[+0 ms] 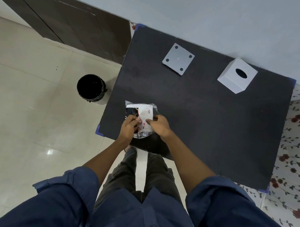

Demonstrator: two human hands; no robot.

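Blue sleeves (68, 192) framing view; left hand (127, 127) and right hand (160, 125) both pinching plastic packet (146, 111), sitting at black board's (206, 116) near-left corner.

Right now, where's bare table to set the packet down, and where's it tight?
Biggest bare patch: middle and near-right of the table, bordered by the holed white block and the tissue box at the far edge. A narrower gap runs between those two. Tight: the near-left corner, where the left hand and right hand pinch the plastic packet.

Packet (140, 116) – glossy clear plastic, crinkled; tabletop (206, 112) – matt black; floor tiles (32, 124) glossy.
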